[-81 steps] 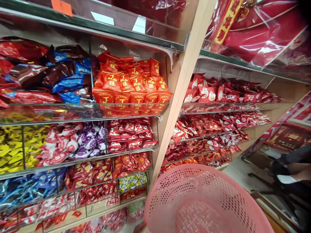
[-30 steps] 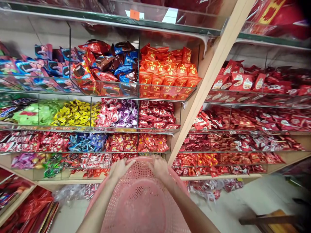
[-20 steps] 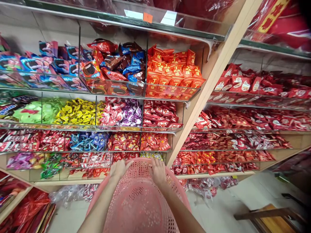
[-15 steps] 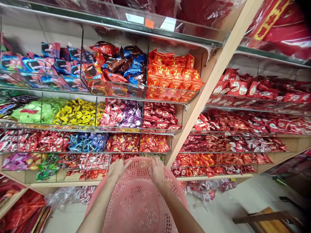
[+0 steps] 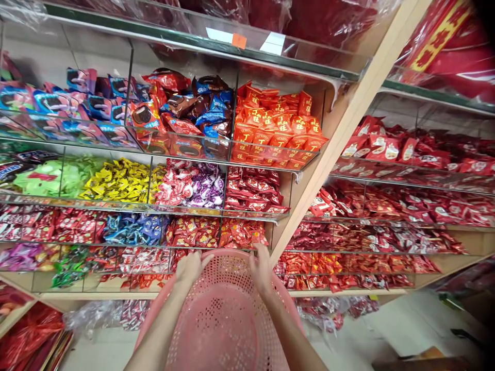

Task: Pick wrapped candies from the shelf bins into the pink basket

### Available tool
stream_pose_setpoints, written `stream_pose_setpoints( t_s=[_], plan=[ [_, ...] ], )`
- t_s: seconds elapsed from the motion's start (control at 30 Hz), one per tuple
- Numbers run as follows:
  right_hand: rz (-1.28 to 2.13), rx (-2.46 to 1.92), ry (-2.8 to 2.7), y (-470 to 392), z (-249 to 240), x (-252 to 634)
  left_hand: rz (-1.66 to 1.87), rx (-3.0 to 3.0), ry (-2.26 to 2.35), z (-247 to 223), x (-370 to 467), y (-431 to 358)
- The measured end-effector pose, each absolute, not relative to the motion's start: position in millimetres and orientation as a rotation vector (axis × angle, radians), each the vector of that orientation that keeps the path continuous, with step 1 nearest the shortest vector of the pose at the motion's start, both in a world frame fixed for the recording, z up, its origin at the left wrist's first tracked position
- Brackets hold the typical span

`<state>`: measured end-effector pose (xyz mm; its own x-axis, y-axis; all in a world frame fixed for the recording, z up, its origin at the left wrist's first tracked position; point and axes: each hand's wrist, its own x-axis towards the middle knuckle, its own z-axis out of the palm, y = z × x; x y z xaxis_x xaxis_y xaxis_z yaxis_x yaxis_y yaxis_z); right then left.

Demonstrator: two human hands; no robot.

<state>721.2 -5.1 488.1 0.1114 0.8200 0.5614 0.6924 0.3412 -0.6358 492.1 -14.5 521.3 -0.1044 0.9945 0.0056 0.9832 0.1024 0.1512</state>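
Observation:
A pink perforated plastic basket (image 5: 216,330) is tilted in front of me, its inside facing up at me. My left hand (image 5: 189,270) is closed around the far-left part of its rim. On the far-right part of the rim my right hand (image 5: 261,269) is curled, with fingertips rising a little above the edge. The undersides of both grips are hidden. Just beyond the right hand lie orange-red wrapped sweets (image 5: 242,232) in a shelf compartment. Red packets with yellow prints (image 5: 195,232) fill the compartment left of them.
Clear-fronted shelves hold yellow sweets (image 5: 119,180), orange-red packets (image 5: 280,123) and blue-pink packs (image 5: 88,103). A slanting wooden post (image 5: 328,159) divides the shelving. Plastic bags (image 5: 96,314) lie below, and dark furniture (image 5: 433,355) stands at the lower right.
My right hand has shifted right along the basket's rim, and its fingertips have come up. My left hand keeps its hold. The view has tilted slightly.

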Motion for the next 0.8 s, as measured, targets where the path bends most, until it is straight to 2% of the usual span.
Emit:
stream_pose_setpoints(
  t_s=[0.13,0.27,0.53,0.8],
  plan=[
    [0.148,-1.520,-1.475,26.3,516.0,738.0,0.165,2.034,2.239,525.5,490.7,-11.3],
    [0.228,-1.656,-1.510,47.5,516.2,744.8,0.155,2.002,2.246,530.0,490.4,-8.6],
    [0.306,-1.532,-1.492,57.3,501.6,739.0,0.198,1.998,2.194,526.5,486.8,-2.9],
    [0.151,-1.245,-1.528,14.4,544.5,731.0,0.172,1.956,2.151,527.3,486.0,1.9]
  ],
)
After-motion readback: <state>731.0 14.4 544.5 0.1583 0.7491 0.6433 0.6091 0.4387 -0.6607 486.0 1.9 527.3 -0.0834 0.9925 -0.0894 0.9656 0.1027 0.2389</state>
